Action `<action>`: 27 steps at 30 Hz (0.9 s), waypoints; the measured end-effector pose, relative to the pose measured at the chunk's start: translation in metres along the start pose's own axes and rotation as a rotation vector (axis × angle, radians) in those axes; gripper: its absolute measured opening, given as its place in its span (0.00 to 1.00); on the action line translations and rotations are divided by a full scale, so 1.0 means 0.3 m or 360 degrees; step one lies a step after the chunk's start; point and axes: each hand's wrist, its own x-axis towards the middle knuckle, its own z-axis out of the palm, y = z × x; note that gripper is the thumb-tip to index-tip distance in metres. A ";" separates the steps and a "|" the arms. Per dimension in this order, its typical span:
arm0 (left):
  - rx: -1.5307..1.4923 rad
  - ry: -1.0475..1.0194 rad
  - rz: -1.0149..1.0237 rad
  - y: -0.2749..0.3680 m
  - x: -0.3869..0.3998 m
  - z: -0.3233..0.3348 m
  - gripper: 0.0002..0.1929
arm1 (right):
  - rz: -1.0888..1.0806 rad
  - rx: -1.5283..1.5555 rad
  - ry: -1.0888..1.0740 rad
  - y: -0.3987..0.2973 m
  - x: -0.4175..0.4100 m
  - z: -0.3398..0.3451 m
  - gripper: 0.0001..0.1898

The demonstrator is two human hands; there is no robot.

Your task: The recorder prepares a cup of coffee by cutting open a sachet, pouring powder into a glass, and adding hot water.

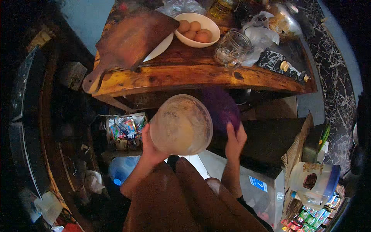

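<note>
My left hand [152, 146] grips the side of a cloudy plastic tub [181, 124], tilted so that one round end faces me. Pale smears and brown specks mark its surface. To its right, the thumb and fingers of my right hand [236, 137] pinch a dark purple item [221, 111]. It looks like a round lid, but it is blurred and in shadow. Both hands are above my lap, in front of the wooden table's edge [174, 76].
Near the table's edge stand a cutting board [133, 37] over a white plate [159, 48], a bowl [213, 27] of brown eggs [203, 36] and a glass jar [233, 47]. A blue water bottle [123, 169] is low on the left. At right sits a blue-lidded plastic container [313, 179].
</note>
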 end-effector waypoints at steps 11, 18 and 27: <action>0.0129 0.0095 -0.0108 -0.016 -0.035 -0.067 0.41 | -0.0909 -0.0707 -0.1013 -0.085 -0.168 0.037 0.34; 0.0390 0.0093 -0.0094 -0.009 -0.081 -0.057 0.43 | -0.0970 -0.0938 -0.0767 -0.123 -0.108 0.149 0.50; 0.0339 0.0015 0.0070 0.039 -0.093 -0.053 0.41 | -0.0925 -0.0553 -0.0815 -0.055 -0.102 0.184 0.48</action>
